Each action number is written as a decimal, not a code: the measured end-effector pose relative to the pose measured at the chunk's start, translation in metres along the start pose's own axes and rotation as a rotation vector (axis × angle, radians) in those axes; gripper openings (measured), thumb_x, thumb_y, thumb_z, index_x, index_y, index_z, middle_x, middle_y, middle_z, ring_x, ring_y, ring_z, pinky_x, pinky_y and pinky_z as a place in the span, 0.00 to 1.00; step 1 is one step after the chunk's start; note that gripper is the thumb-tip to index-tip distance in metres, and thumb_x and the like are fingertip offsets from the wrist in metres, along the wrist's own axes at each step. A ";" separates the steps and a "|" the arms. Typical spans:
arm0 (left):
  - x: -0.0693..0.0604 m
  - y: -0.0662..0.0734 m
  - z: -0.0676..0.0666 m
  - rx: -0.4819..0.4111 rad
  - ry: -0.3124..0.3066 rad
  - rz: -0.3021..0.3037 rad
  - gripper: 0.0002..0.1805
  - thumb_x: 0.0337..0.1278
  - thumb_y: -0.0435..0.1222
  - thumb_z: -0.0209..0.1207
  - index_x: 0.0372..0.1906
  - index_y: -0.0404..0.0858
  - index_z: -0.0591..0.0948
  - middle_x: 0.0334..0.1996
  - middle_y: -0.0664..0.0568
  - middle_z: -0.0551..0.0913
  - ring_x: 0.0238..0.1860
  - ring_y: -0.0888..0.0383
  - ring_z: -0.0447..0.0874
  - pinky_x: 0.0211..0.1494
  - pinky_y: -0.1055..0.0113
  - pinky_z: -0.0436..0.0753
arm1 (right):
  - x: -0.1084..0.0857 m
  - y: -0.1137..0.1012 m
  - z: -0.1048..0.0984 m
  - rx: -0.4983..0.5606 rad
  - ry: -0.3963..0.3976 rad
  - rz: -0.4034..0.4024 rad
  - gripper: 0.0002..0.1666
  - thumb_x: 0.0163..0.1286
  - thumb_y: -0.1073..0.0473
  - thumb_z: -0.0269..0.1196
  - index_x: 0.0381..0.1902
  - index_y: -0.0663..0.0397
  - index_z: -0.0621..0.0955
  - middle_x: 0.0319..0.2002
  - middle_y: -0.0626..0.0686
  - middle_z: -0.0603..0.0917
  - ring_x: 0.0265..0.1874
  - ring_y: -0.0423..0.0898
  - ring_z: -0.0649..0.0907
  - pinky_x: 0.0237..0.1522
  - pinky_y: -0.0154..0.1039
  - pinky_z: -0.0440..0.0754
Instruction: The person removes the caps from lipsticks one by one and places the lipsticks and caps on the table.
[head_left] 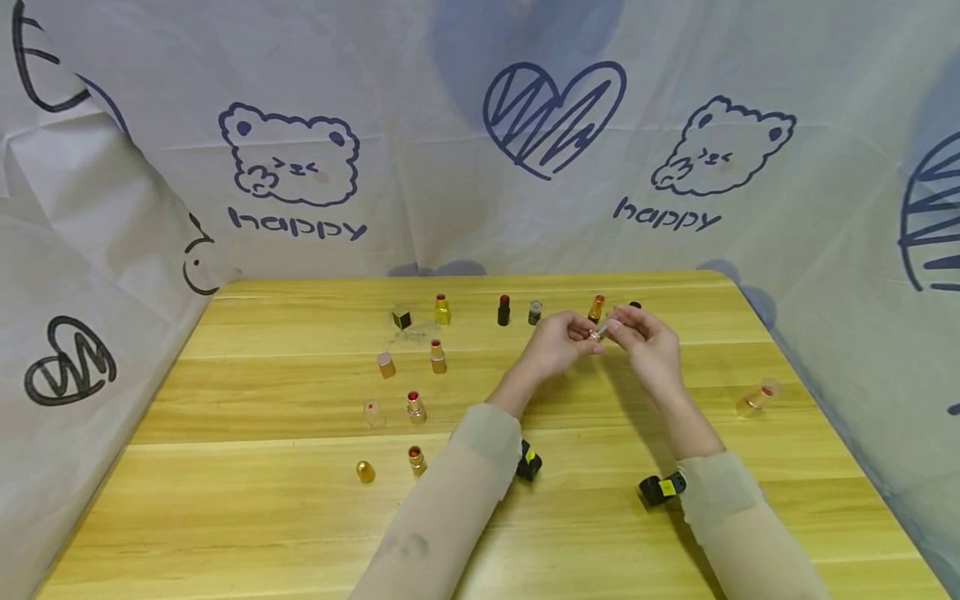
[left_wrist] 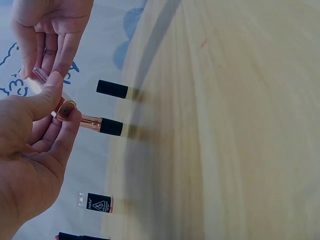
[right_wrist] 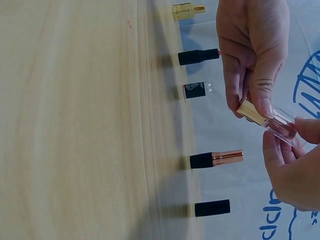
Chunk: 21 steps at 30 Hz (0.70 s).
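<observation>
Above the back right of the table, my left hand (head_left: 561, 342) pinches the gold base of a lipstick (right_wrist: 253, 113). My right hand (head_left: 651, 346) holds the clear cap (right_wrist: 283, 129) at the lipstick's other end. Through the clear wall a darker inner part shows, so the cap is around it. In the left wrist view the round underside of the base faces the camera between thumb and fingers. Just behind the hands stand an uncapped rose-gold and black lipstick (left_wrist: 102, 124) and a black cap (left_wrist: 112, 89), partly covered by the hands in the head view.
Left of the hands stand a black lipstick (head_left: 503, 311), a clear-topped black cap (head_left: 535, 313), a gold lipstick (head_left: 442, 311) and a black cube cap (head_left: 402, 318). Several lipsticks (head_left: 438, 357) and caps (head_left: 386, 365) run toward the front left. Another gold lipstick (head_left: 753, 402) is at the right.
</observation>
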<state>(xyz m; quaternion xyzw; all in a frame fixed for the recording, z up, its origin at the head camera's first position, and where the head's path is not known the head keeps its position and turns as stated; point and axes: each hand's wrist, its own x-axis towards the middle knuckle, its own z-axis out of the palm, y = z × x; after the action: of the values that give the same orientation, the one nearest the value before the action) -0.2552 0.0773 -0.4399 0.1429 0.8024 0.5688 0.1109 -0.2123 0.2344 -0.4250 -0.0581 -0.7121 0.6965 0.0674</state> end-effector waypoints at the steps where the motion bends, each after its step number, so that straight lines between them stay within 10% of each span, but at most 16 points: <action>1: 0.000 0.001 0.000 0.003 0.000 -0.001 0.13 0.62 0.37 0.72 0.48 0.39 0.84 0.38 0.56 0.83 0.39 0.61 0.81 0.40 0.69 0.84 | 0.000 0.000 0.000 -0.007 -0.001 -0.003 0.28 0.78 0.63 0.62 0.71 0.70 0.72 0.61 0.61 0.78 0.53 0.39 0.82 0.57 0.29 0.83; 21: -0.005 0.008 -0.007 0.011 0.041 -0.013 0.14 0.58 0.36 0.75 0.46 0.38 0.84 0.37 0.56 0.84 0.39 0.61 0.82 0.40 0.69 0.84 | 0.005 -0.016 -0.002 0.078 0.095 -0.078 0.28 0.76 0.66 0.63 0.68 0.75 0.72 0.49 0.50 0.82 0.47 0.38 0.84 0.55 0.30 0.84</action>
<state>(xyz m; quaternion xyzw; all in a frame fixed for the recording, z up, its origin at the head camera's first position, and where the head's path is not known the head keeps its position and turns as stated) -0.2522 0.0715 -0.4302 0.1267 0.8084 0.5666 0.0972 -0.2167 0.2373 -0.4089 -0.0608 -0.6819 0.7171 0.1303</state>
